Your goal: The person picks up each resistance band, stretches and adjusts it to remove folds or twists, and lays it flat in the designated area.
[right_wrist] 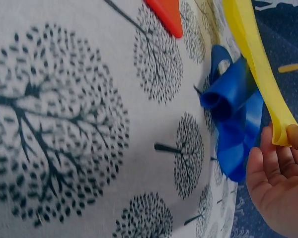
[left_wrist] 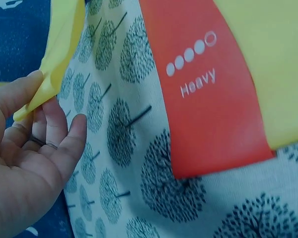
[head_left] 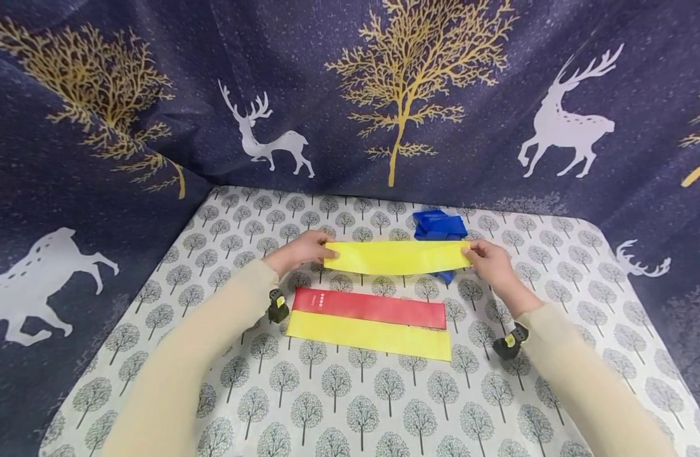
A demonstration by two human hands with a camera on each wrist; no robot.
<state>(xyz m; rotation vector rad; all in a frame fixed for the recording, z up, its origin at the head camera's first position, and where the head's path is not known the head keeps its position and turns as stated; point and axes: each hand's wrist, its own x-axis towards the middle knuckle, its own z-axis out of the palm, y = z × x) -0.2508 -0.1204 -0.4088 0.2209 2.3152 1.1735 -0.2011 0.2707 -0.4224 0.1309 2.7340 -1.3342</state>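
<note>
Between both hands [head_left: 307, 248] [head_left: 492, 261], an end pinched in each, a smooth, bright yellow band [head_left: 400, 258], slightly bowed.

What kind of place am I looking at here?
Probably a tabletop filming corner: dark deer-print cloth hangs behind a tree-print tablecloth, with small black wrist-worn devices in view.

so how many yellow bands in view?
2. The held band is between the left hand and right hand; the flat yellow band lies along the near side of the red band. Another could be hidden underneath.
</note>
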